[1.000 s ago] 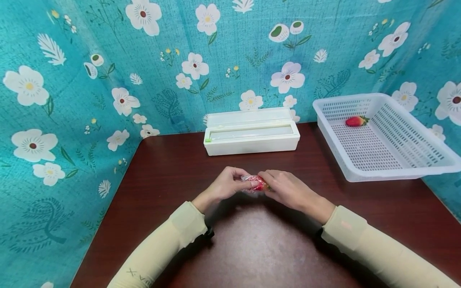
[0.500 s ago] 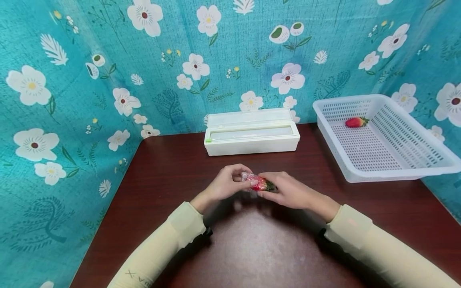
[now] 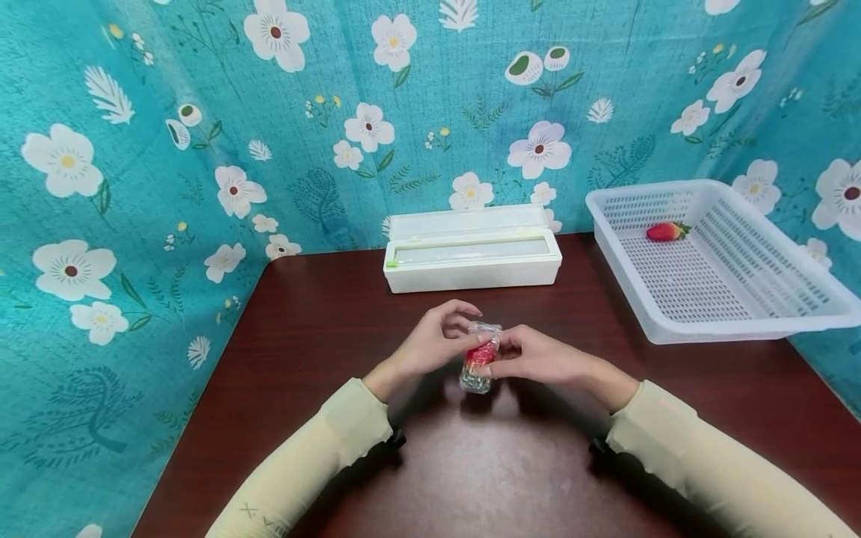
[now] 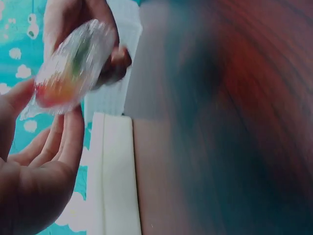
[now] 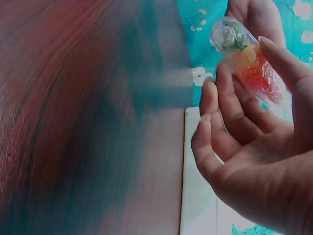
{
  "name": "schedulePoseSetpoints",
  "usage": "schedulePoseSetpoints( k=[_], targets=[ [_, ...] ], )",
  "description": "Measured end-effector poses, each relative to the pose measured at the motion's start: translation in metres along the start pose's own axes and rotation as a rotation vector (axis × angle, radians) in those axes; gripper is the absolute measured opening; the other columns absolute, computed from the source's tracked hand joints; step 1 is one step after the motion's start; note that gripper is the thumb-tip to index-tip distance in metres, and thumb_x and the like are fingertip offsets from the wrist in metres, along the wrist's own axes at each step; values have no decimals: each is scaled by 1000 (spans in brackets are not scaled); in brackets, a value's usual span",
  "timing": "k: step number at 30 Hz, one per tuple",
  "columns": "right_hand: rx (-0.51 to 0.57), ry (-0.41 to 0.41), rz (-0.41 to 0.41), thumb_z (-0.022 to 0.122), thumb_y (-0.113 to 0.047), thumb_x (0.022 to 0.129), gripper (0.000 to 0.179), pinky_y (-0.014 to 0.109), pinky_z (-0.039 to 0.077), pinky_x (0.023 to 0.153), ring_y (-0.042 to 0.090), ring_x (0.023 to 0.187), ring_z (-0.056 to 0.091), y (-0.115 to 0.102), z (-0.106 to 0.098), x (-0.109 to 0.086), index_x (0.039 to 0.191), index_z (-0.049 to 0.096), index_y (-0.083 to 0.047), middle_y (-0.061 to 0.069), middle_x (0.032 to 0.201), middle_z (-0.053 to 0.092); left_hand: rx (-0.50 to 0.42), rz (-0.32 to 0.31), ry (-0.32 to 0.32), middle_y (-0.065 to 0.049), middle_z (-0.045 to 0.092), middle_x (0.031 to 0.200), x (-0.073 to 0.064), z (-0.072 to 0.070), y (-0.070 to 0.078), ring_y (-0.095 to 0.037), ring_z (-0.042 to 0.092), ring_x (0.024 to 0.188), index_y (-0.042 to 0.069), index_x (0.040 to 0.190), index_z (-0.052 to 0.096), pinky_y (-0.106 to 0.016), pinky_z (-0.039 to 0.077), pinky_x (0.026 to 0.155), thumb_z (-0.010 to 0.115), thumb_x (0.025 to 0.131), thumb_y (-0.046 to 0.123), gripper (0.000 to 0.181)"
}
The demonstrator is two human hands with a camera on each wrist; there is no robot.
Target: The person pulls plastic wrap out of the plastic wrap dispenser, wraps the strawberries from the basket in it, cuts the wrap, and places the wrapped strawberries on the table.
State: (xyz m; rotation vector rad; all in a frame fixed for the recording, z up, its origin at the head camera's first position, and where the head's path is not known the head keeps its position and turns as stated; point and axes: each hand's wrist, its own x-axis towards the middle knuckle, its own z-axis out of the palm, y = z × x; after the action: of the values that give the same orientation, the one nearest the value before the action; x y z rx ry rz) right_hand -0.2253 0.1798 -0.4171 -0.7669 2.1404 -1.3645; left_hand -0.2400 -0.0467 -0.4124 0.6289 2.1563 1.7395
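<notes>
Between both hands, above the middle of the table, is a strawberry wrapped in clear cling film. Its leafy end points toward me in the head view, and a tuft of film sticks out at the far end. My left hand pinches the far, red-tip end between thumb and fingers. From the other side my right hand pinches the fruit with thumb and fingers. Green leaves show through the crinkled film in the left wrist view. The right wrist view has the wrapped strawberry against the right thumb and fingers.
A white cling film dispenser with its lid raised and a green slider stands at the back of the table. To the right sits a white plastic basket holding one unwrapped strawberry. A flowered blue curtain hangs behind.
The strawberry has turned from lying sideways, leaves to the right, to leaves toward me. Film now covers the leafy end. The right hand has shifted its grip around it.
</notes>
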Motion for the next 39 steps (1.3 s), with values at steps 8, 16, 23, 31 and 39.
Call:
schedulePoseSetpoints(
  k=[8, 16, 23, 31, 39],
  targets=[
    [76, 208, 53, 76, -24, 94, 25, 33, 57, 73, 16, 80, 66, 2, -3, 2, 106, 74, -1, 9, 89, 74, 106, 53, 52, -13, 69, 116, -6, 3, 4, -20, 70, 104, 2, 130, 59, -34, 57, 91, 67, 101, 20, 34],
    [90, 236, 92, 73, -30, 96, 28, 32, 54, 72, 28, 85, 64, 1, -5, 2, 107, 75, -4, 10, 91, 73, 451, 251, 68, -4, 66, 113, -14, 8, 5, -14, 68, 95, 4, 127, 63, -26, 58, 83, 89, 82, 23, 55],
    [32, 218, 29, 68, -32, 100, 28, 30, 53, 80, 20, 93, 62, 2, 1, 5, 114, 75, -9, 4, 101, 72, 599, 312, 204, -3, 66, 105, -16, 17, 9, -15, 65, 90, 3, 120, 66, -27, 57, 78, 87, 82, 17, 46],
    [-28, 195, -77, 61, -32, 104, 30, 31, 55, 87, 34, 106, 65, -5, 6, 7, 123, 69, -11, 5, 113, 72, 633, 334, 270, -5, 66, 107, -26, 4, 10, -13, 63, 87, 1, 122, 66, -31, 57, 73, 85, 85, 13, 44],
    [-201, 281, -92, 64, -31, 102, 29, 36, 54, 87, 18, 100, 66, -7, 0, -1, 122, 70, -11, 2, 111, 72, 690, 249, 405, -11, 70, 105, -42, -51, -6, -20, 66, 87, 1, 119, 68, -37, 59, 72, 89, 80, 14, 46]
  ],
)
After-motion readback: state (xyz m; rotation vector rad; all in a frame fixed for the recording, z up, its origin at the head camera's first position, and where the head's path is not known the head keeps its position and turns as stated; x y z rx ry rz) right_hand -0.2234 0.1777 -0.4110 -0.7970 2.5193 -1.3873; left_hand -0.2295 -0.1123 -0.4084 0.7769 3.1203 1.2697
